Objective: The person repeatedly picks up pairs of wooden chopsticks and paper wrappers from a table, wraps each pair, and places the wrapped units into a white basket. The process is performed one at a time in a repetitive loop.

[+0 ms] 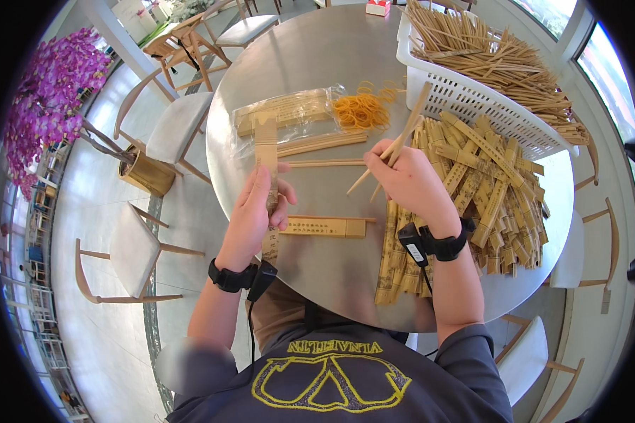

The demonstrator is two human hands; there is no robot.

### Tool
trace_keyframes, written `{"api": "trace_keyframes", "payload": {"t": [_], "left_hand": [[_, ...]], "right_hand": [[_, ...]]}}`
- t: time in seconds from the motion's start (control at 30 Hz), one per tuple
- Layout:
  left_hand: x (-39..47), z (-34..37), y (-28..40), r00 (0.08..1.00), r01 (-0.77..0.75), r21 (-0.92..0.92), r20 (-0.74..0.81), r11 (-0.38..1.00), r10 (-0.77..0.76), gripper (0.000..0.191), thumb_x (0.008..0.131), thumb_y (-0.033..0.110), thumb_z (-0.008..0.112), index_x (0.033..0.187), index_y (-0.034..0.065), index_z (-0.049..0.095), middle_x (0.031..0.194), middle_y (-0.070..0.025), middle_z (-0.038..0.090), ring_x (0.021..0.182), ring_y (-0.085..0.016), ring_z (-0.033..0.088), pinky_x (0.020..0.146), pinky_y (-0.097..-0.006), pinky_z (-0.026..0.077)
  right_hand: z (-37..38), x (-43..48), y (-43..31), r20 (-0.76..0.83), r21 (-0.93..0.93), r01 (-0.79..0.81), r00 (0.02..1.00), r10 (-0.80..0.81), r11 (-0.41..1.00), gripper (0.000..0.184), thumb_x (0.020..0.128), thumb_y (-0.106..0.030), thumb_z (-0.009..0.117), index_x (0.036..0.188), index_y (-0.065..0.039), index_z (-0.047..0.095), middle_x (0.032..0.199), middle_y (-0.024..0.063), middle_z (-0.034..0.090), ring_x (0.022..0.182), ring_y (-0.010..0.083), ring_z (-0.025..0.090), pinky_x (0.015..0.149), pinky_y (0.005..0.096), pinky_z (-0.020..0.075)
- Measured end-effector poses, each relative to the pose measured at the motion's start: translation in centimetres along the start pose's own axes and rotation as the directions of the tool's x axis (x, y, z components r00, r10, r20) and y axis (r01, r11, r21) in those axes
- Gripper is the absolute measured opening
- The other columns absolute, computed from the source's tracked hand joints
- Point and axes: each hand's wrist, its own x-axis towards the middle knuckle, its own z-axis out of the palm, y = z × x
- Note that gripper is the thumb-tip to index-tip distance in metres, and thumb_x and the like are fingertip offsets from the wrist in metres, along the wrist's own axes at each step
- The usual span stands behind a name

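My left hand point(256, 211) grips a long printed paper chopstick sleeve point(266, 140), held lengthwise away from me above the table's left part. In my right hand point(410, 180) is a pair of wooden chopsticks point(415, 113), tilted, their lower ends spread apart over the metal table. Between the hands, another printed sleeve point(328, 227) lies flat with a thin stick along its far side. Beyond it rest loose chopsticks point(325, 163). Under and beside my right forearm spreads a large pile of printed sleeves point(487, 180).
A white plastic basket point(455, 90) heaped with wooden chopsticks point(502, 58) stands at the back right. Orange rubber bands point(362, 111) lie near a clear plastic bag point(291, 108) of sleeves. The round metal table point(328, 47) has a red and white box point(378, 7) at its far edge. Chairs point(135, 251) surround it.
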Motion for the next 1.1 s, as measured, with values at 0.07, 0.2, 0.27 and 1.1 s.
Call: {"api": "trace_keyframes", "payload": {"t": [0.07, 0.2, 0.27, 1.1], "left_hand": [[-0.2, -0.1, -0.5, 1.0, 0.015, 0.017, 0.022, 1.0, -0.015, 0.043, 0.113, 0.039, 0.036, 0.135, 0.0066, 0.053, 0.089, -0.0041, 0.059, 0.06, -0.007, 0.044, 0.059, -0.025, 0.045], [-0.5, 0.0, -1.1, 0.999, -0.005, 0.074, 0.047, 0.997, 0.002, 0.034, 0.112, 0.031, 0.044, 0.131, 0.0059, 0.056, 0.091, -0.0036, 0.061, 0.069, -0.01, 0.055, 0.069, -0.0264, 0.05], [-0.6, 0.4, -1.5, 0.999, -0.028, 0.053, 0.018, 0.998, 0.027, 0.031, 0.111, 0.028, 0.047, 0.13, 0.0063, 0.057, 0.094, -0.0033, 0.061, 0.075, -0.011, 0.058, 0.072, -0.0269, 0.051], [-3.5, 3.9, -1.9, 0.815, 0.074, 0.073, 0.57, 0.995, -0.102, 0.034, 0.113, 0.029, 0.039, 0.122, 0.0, 0.056, 0.107, -0.0081, 0.065, 0.101, -0.018, 0.063, 0.095, -0.0343, 0.05]], "right_hand": [[0.4, 0.3, 0.4, -0.015, -0.072, 0.043, 0.999, -0.044, 0.997, 0.026, 0.1, -0.024, 0.065, 0.093, 0.001, 0.065, 0.061, 0.0005, 0.051, 0.054, 0.0081, 0.049, 0.051, 0.0287, 0.0396], [0.0, -0.3, 0.1, -0.03, -0.158, 0.154, 0.987, -0.161, 0.975, 0.025, 0.099, -0.023, 0.066, 0.095, 0.002, 0.067, 0.061, 0.002, 0.052, 0.055, 0.0106, 0.047, 0.054, 0.0302, 0.0391], [-0.5, -0.7, -0.3, -0.028, -0.196, 0.131, 0.99, -0.139, 0.972, 0.028, 0.098, -0.023, 0.065, 0.089, 0.003, 0.065, 0.067, 0.0137, 0.056, 0.06, 0.0259, 0.053, 0.06, 0.0367, 0.0443], [1.3, -2.9, -3.5, 0.225, 0.266, 0.145, 0.952, -0.207, 0.953, 0.028, 0.104, -0.023, 0.061, 0.115, 0.002, 0.064, 0.073, 0.0005, 0.056, 0.066, 0.0087, 0.047, 0.06, 0.0281, 0.0431]]}}
